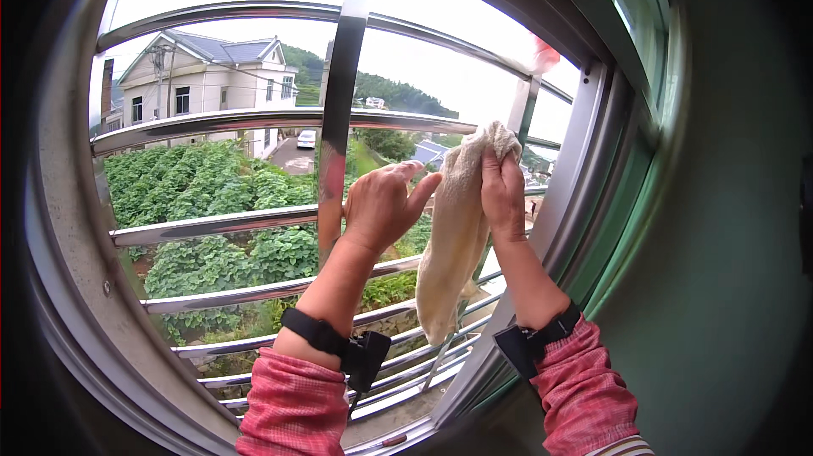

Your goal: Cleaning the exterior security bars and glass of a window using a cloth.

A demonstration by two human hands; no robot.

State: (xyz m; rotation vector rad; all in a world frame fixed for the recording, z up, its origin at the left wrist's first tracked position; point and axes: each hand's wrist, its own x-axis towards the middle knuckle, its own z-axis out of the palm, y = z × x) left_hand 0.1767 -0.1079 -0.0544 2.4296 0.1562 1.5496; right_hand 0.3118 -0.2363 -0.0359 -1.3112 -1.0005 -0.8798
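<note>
A cream terry cloth (454, 227) hangs down in front of the metal window bars. My right hand (503, 192) grips its bunched upper part, close to an upright metal post (526, 107) on the right side of the opening. My left hand (384, 205) is raised just left of the cloth, thumb and fingers apart with nothing in them. Its thumb tip comes near the cloth's left edge; whether they touch is unclear. Behind that hand stands a wide, shiny upright bar (340, 107).
Horizontal metal rails (222, 224) cross the window opening. A sliding window frame (571, 164) stands at right, beside a green wall (711, 265). On the lower track lies a small item with a reddish handle (394, 440). Outside are leafy plants (209, 183) and a house (209, 75).
</note>
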